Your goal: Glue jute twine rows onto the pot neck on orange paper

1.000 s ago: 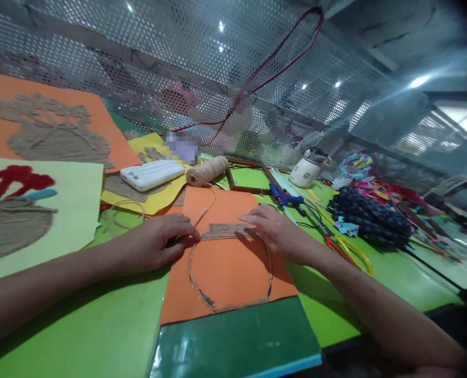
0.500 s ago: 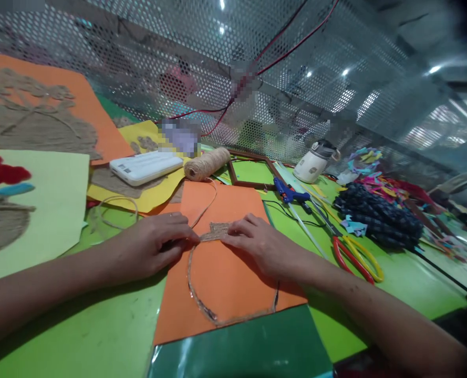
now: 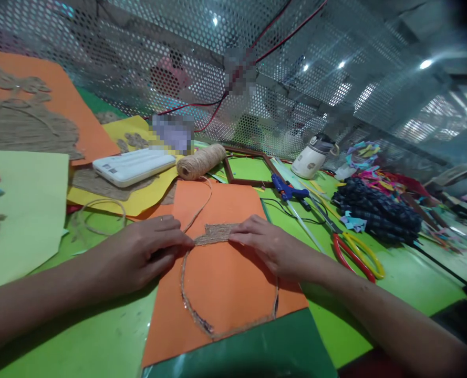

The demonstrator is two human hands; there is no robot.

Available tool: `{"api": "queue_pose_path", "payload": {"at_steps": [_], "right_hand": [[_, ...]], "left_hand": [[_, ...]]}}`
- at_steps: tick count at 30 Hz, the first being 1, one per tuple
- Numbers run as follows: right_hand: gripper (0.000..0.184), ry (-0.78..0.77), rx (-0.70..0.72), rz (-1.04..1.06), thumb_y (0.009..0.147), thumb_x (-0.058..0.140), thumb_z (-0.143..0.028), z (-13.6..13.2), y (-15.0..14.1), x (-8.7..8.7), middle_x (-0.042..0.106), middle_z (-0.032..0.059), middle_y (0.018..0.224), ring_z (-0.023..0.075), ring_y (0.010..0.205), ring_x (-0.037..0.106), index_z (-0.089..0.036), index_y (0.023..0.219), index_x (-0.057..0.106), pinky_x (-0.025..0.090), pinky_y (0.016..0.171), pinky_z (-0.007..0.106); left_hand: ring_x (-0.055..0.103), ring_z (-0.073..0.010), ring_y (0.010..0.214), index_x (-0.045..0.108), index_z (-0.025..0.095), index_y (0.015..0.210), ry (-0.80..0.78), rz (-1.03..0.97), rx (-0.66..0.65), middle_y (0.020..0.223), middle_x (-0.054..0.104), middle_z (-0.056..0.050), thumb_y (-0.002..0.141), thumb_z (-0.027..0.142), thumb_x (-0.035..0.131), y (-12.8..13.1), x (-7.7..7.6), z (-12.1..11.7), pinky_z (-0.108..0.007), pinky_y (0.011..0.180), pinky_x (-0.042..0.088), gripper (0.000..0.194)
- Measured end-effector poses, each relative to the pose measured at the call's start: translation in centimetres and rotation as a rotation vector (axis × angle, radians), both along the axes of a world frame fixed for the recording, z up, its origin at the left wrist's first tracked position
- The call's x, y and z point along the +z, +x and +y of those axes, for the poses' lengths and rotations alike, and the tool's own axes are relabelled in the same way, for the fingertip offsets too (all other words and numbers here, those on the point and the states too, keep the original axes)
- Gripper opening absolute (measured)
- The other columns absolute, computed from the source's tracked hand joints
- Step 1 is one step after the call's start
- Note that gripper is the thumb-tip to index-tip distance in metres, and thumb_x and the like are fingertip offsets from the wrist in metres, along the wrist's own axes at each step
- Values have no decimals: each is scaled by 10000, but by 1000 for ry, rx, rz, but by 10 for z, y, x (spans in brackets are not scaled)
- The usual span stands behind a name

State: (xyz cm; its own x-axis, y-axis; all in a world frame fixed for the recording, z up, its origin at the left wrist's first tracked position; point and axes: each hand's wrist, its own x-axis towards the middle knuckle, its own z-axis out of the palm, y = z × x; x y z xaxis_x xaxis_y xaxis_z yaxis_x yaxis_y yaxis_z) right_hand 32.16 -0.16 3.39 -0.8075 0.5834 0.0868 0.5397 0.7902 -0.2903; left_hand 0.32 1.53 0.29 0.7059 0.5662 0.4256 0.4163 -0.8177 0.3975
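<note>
An orange sheet lies in front of me, with a pot-like outline of jute twine stuck on it. Rows of twine form a brown patch at the outline's top. My left hand pinches the twine at the patch's left end, fingers closed. From there a loose strand runs back to the twine spool. At the right end of the patch, the fingers of my right hand are held together and press the twine against the sheet.
A blue glue gun, scissors with red and yellow handles and a dark checked cloth lie to the right. Behind are a wooden frame and a white bottle. A white power-bank-like device rests on yellow paper at left.
The view has shifted slightly, so things at left appear farther left. My right hand has slid a little rightward along the twine patch, showing more of it; my left hand still pinches its left end.
</note>
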Motion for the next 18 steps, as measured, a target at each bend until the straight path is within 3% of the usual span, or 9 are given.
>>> {"api": "queue_pose_path", "payload": {"at_steps": [2, 6, 12, 15, 18], "right_hand": [[552, 44, 2, -68, 855, 700, -1, -3, -3, -1, 663, 187, 1403, 302, 1172, 562, -105, 1396, 660, 558, 1002, 479], [472, 84, -7, -120, 882, 667, -29, -5, -8, -3, 661, 205, 1380, 313, 1149, 547, -67, 1353, 684, 552, 983, 484], [330, -6, -19, 207, 1086, 481, -94, 8, 5, -9, 747, 145, 1289, 238, 1155, 629, -148, 1356, 663, 561, 1003, 423], [257, 85, -41, 340, 1092, 488, -129, 14, 12, -6, 768, 131, 1153, 229, 1096, 676, -170, 1244, 692, 570, 955, 414], [171, 159, -178, 376, 1044, 556, -142, 18, 19, 5, 763, 98, 1009, 222, 964, 695, -182, 1061, 721, 563, 875, 389]], "left_hand": [[673, -171, 749, 794, 241, 1051, -8, 9, 10, 826, 729, -41, 1019, 181, 503, -1, 0, 0, -268, 625, 488, 299], [681, -175, 772, 793, 262, 1082, -21, 30, 17, 842, 740, -35, 1029, 215, 507, -3, -3, 0, -268, 644, 504, 294], [695, -175, 818, 781, 272, 1119, -47, 81, 42, 892, 744, -35, 1052, 259, 492, -5, -4, 1, -268, 696, 536, 296], [703, -172, 853, 772, 275, 1120, -71, 106, 46, 931, 752, -24, 1043, 246, 512, -6, -1, 1, -266, 733, 542, 273], [710, -163, 871, 770, 293, 1121, -79, 108, 55, 962, 756, -7, 1039, 224, 514, -7, -6, -1, -256, 752, 543, 277]]}}
